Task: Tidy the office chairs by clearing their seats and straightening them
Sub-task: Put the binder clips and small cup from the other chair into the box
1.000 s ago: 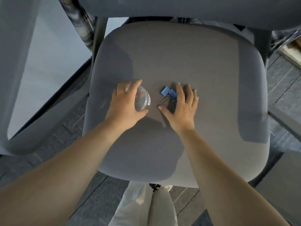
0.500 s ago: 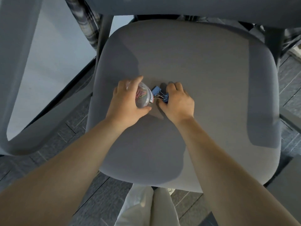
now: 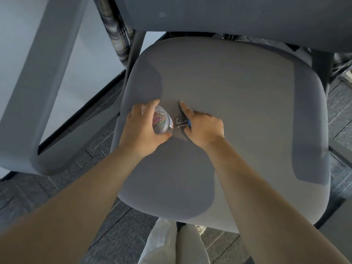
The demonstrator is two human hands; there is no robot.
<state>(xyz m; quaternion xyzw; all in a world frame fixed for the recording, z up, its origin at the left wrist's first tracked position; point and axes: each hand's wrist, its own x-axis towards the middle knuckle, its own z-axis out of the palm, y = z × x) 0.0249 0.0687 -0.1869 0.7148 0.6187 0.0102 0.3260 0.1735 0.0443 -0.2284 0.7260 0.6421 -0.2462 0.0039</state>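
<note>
A grey office chair seat [image 3: 238, 103] fills the middle of the head view. My left hand [image 3: 139, 130] is wrapped around a small clear tub of coloured paper clips [image 3: 162, 121], which lies tilted on the seat. Right beside it, my right hand [image 3: 203, 126] pinches blue binder clips [image 3: 182, 121] whose wire handles point toward the tub's open end. The index finger of that hand sticks out forward. The clips' bodies are mostly hidden under my fingers.
The chair's grey backrest [image 3: 228, 14] crosses the top. A grey armrest loop [image 3: 43, 88] stands at the left, with a white panel behind it. Dark tiled floor [image 3: 62, 187] surrounds the seat. My light trouser legs [image 3: 171, 244] show below the seat's front edge.
My right hand closed over the blue binder clips and brought them left, up against the tub's mouth. The left hand kept hold of the tub.
</note>
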